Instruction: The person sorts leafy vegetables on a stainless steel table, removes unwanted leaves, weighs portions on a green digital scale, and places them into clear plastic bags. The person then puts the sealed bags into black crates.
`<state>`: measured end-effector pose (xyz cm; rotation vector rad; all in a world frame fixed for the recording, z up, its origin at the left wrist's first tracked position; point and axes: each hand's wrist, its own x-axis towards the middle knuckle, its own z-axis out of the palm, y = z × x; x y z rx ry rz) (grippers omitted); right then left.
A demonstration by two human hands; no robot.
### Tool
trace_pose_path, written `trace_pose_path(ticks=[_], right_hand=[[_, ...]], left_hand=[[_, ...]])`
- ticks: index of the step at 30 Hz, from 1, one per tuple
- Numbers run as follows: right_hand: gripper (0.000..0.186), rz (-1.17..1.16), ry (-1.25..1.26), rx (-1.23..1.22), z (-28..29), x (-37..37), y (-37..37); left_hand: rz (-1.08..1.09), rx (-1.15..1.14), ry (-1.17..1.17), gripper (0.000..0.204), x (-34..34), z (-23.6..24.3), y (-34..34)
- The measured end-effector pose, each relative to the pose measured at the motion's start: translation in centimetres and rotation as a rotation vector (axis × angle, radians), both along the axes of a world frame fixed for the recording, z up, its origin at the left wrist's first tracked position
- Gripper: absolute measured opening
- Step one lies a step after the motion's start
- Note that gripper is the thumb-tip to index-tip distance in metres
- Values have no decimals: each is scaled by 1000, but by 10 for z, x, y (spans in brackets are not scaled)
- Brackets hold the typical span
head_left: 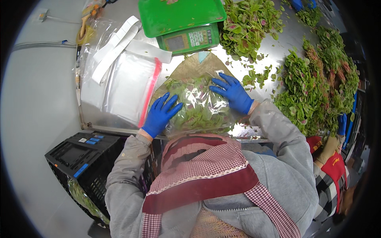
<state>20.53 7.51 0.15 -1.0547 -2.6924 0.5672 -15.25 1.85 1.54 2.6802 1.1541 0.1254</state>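
A clear plastic bag (194,113) of green and purple-red leafy greens lies on the metal table right in front of me. My left hand (160,115), in a blue glove, rests on the bag's left side with its fingers spread. On the upper right of the bag lies my right hand (233,93), gloved in blue too, fingers stretched out over the plastic. Under the bag and beyond it shows a brownish cloth-like sheet (188,67) with a pale blue patch. Neither hand grips the bag.
A green scale (188,39) with a tray stands at the back. Flat plastic bags (129,87) with a red strip and white label strips (115,49) lie left. Leafy greens (254,27) are heaped right, near a co-worker's red apron (334,166). Black crates (85,150) stand lower left.
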Motion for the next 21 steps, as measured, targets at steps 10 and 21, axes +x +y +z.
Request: trace_pose_path(ticks=[10, 21], right_hand=[[54, -502, 773, -936, 74, -24, 43], [50, -588, 869, -1499, -18, -18, 18]], left_hand=[[826, -818, -1061, 35, -17, 33, 17], [1035, -1378, -1962, 50, 34, -28, -57]])
